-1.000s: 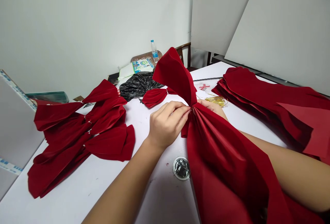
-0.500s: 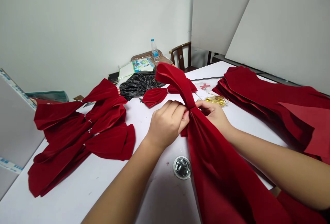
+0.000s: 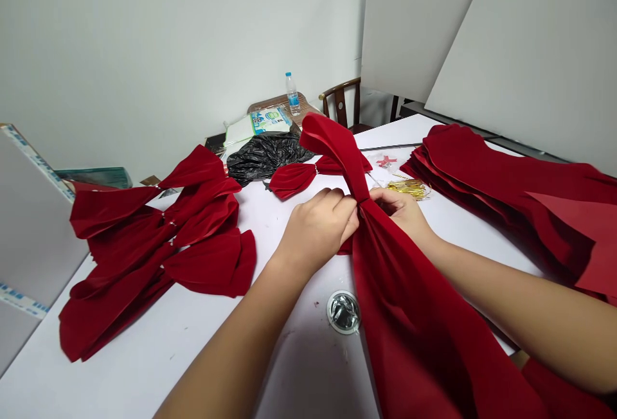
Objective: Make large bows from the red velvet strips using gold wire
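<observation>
A long red velvet cloth (image 3: 409, 297) is gathered to a narrow waist between my hands, with a folded loop standing above and the wide part hanging toward me. My left hand (image 3: 321, 226) is closed on the gather from the left. From the right, my right hand (image 3: 400, 210) pinches the same spot, its fingertips partly hidden behind the cloth. Several tied red bows (image 3: 207, 232) lie piled at the left, and another red bow (image 3: 294, 179) lies beyond my hands. Gold twist ties (image 3: 409, 189) lie just past my right hand.
A stack of red cloth pieces (image 3: 506, 181) lies on the right of the white table (image 3: 212, 348). A round metal-rimmed fitting (image 3: 344, 312) is set in the tabletop. Behind are a black plastic bag (image 3: 265, 155), a water bottle (image 3: 292, 94) and a wooden chair (image 3: 340, 104).
The view has shifted slightly, so most things appear a little further right. Both hands keep their hold on the gathered cloth, with hardly any movement.
</observation>
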{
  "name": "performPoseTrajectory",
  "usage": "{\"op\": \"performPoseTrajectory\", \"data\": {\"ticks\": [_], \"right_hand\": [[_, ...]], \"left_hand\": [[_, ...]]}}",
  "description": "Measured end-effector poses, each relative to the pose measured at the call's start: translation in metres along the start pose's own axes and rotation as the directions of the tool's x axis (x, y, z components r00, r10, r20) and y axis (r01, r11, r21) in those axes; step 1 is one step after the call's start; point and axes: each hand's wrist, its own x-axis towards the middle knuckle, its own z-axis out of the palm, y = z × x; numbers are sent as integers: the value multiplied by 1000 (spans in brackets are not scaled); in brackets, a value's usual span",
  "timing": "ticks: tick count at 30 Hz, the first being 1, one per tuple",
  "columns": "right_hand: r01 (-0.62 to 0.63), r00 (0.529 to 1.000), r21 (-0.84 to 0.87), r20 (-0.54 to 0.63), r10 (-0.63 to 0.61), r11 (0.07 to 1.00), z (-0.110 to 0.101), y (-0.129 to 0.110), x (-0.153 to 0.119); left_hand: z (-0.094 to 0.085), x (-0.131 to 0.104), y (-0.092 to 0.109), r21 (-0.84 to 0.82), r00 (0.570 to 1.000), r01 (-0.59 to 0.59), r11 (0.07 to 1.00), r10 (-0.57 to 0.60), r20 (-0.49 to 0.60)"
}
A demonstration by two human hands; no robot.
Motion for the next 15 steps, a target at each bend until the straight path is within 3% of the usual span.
{"op": "performPoseTrajectory", "data": {"ticks": [3,5,8,13,15], "right_hand": [[7,1000,5,8,-7,1000,0,1,0],[22,1000,11,19,-23,1000,-1,4,-1],[86,996,2,24,-86,996,-3,8,-3],[324,946,-105,52,-320,940,-9,13,-2],[394,919,-176,92,-384,902,-12,14,-1]], "left_hand": [[1,1,0,-162,991,109,981,-96,89],[-1,3,2,-317,968,236,918,-193,163],[-5,9,9,-554,901,434,710,-335,276],[0,11,19,-758,748,610,228,-482,457],[6,6,17,-766,751,602,224,-483,449]]}}
